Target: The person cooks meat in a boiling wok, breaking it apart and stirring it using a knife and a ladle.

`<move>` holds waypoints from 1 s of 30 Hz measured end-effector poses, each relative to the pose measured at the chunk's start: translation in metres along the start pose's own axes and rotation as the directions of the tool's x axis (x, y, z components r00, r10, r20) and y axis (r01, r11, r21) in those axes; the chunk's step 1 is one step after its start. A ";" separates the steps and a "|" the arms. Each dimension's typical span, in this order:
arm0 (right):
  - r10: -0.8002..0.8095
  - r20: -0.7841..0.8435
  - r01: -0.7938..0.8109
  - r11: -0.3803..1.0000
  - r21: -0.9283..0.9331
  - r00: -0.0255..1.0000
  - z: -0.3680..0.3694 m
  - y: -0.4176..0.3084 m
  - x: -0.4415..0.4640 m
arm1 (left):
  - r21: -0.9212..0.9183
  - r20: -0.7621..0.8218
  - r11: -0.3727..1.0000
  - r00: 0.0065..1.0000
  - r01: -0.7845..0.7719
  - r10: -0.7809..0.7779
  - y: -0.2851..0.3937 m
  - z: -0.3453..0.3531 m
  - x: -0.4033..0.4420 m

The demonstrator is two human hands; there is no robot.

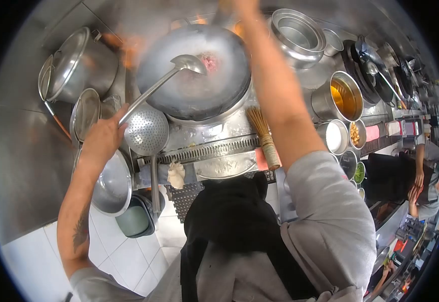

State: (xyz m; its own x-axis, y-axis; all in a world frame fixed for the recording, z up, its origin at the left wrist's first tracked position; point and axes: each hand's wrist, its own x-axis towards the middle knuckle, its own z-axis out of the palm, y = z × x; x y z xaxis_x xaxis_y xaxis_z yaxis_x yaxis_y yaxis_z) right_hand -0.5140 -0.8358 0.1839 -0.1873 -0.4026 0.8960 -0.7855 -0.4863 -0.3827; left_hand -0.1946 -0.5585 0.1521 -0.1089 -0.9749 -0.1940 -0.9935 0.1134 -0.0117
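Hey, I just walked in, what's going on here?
A person is at a steaming wok, with flames beside it. The left hand holds a ladle by its handle, its head above the wok near some reddish food. The right arm reaches up past the wok; the right hand is blurred at the picture's edge, so its grip is unclear. A perforated strainer lies nearby.

A large round grey metal wok (pixel 219 95) stands on the silver steel stove (pixel 219 138), a long-handled steel ladle (pixel 189 64) over it. Left: a large silver steel pot (pixel 95 65). Right: a rounded silver steel pot (pixel 290 54). Before the wok, a round perforated steel skimmer (pixel 147 132) lies left, a tan bamboo brush (pixel 265 138) right; further right, a cylindrical steel pot (pixel 327 99).
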 end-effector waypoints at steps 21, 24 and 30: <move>0.479 0.258 -0.511 0.531 0.676 0.839 -0.016 0.013 0.007 | -0.025 -0.057 0.996 0.995 0.083 -0.085 -0.019 0.006 -0.029; 0.377 0.033 -0.310 0.705 0.638 0.925 -0.004 -0.011 0.012 | 0.019 -0.111 1.000 0.994 0.024 -0.021 -0.034 0.023 -0.022; 0.385 0.293 -0.466 0.835 0.293 0.875 0.056 0.017 -0.087 | -0.004 -0.032 1.000 0.999 0.011 -0.011 -0.031 0.030 -0.020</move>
State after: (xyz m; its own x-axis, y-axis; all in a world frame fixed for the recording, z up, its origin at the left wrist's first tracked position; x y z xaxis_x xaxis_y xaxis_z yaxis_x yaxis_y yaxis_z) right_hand -0.4777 -0.8528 0.0871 -0.2935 -0.7669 0.5707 -0.3955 -0.4461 -0.8029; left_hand -0.1608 -0.5364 0.1268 -0.0989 -0.9818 -0.1623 -0.9948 0.1018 -0.0097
